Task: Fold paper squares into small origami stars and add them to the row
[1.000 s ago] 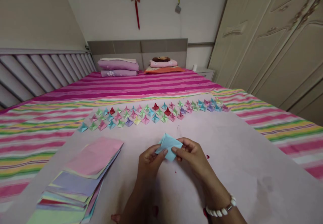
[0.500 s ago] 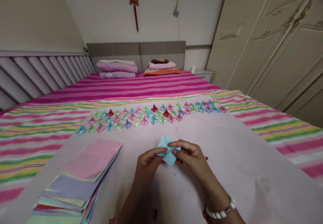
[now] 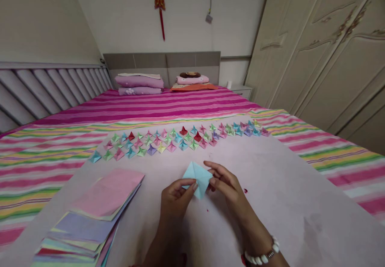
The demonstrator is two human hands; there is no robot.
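A light blue square of folded paper (image 3: 199,174), creased across its middle, is held just above the pale sheet with one corner toward me. My left hand (image 3: 176,198) pinches its left corner between thumb and fingers. At the right corner, my right hand (image 3: 230,184) has its index finger lifted and apart from the thumb; the thumb tip touches or nearly touches the paper edge. A white beaded bracelet (image 3: 264,255) circles my right wrist. To the left lies a fanned stack of coloured paper (image 3: 108,190), pink on top.
Several small folded paper pieces (image 3: 171,146) in many colours stand in rows across the pale sheet (image 3: 288,186). Beyond are a striped bed cover (image 3: 168,108), folded purple bedding (image 3: 139,82) and the headboard (image 3: 192,64). A wardrobe (image 3: 319,54) stands at right.
My right index finger has lifted off the blue paper and the right fingers have spread. The paper has shifted slightly left and lies flatter, with my left thumb now over its left corner.
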